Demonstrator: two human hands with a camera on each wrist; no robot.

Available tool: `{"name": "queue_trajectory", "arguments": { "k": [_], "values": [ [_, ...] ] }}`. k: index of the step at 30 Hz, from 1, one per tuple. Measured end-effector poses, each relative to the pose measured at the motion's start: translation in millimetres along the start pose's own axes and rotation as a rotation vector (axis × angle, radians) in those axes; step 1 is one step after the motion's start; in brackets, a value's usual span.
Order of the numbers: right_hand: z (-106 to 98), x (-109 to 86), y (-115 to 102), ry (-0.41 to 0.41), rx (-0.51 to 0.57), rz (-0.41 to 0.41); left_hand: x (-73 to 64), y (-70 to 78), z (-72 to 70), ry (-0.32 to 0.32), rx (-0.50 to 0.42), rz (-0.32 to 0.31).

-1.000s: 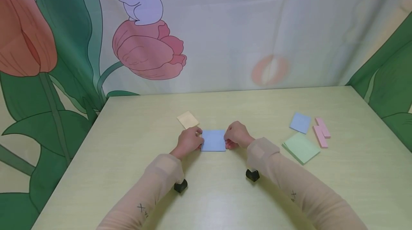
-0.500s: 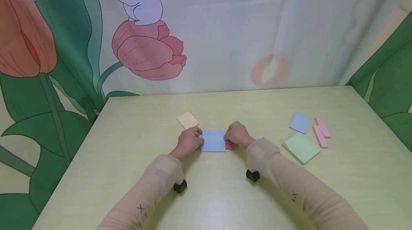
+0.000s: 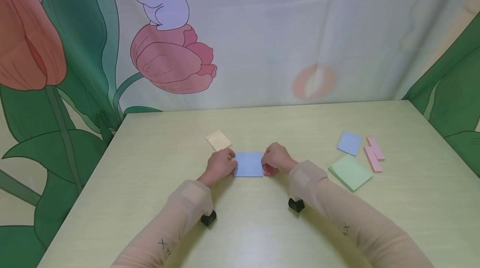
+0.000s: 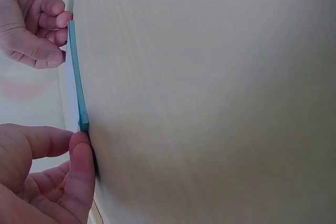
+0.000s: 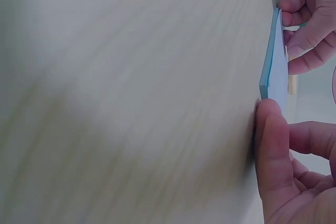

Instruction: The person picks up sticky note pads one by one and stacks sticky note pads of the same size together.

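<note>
A blue sticky note pad lies flat near the middle of the table. My left hand pinches its left side with thumb and fingers. At the opposite side my right hand holds the pad the same way, fingers curled. The left wrist view shows the pad's layered blue-green edge low over the tabletop, with a slight gap between layers near my left thumb. From the right wrist, the pad is seen edge-on, its near corner at my right thumb tip.
A pale yellow sticky note pad lies just beyond my left hand. On the right of the table are another blue pad, a larger green pad and two narrow pink pads. A printed curtain hangs behind the table.
Almost nothing differs. Both hands stay at the sides of the blue sticky note pad; the forearms have shifted very slightly outward.
</note>
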State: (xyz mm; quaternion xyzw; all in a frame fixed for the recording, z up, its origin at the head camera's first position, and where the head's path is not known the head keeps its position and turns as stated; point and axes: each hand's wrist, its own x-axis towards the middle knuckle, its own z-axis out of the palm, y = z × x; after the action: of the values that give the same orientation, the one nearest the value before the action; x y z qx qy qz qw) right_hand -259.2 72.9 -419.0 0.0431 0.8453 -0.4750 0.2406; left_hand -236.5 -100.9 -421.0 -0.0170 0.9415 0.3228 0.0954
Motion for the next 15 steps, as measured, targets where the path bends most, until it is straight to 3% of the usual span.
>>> {"name": "queue_trajectory", "arguments": {
  "k": [15],
  "values": [
    [-5, -15.4, 7, 0.015, -0.105, -0.059, -3.9, -4.5, -0.9, 0.048, 0.053, 0.062]
  ]
}}
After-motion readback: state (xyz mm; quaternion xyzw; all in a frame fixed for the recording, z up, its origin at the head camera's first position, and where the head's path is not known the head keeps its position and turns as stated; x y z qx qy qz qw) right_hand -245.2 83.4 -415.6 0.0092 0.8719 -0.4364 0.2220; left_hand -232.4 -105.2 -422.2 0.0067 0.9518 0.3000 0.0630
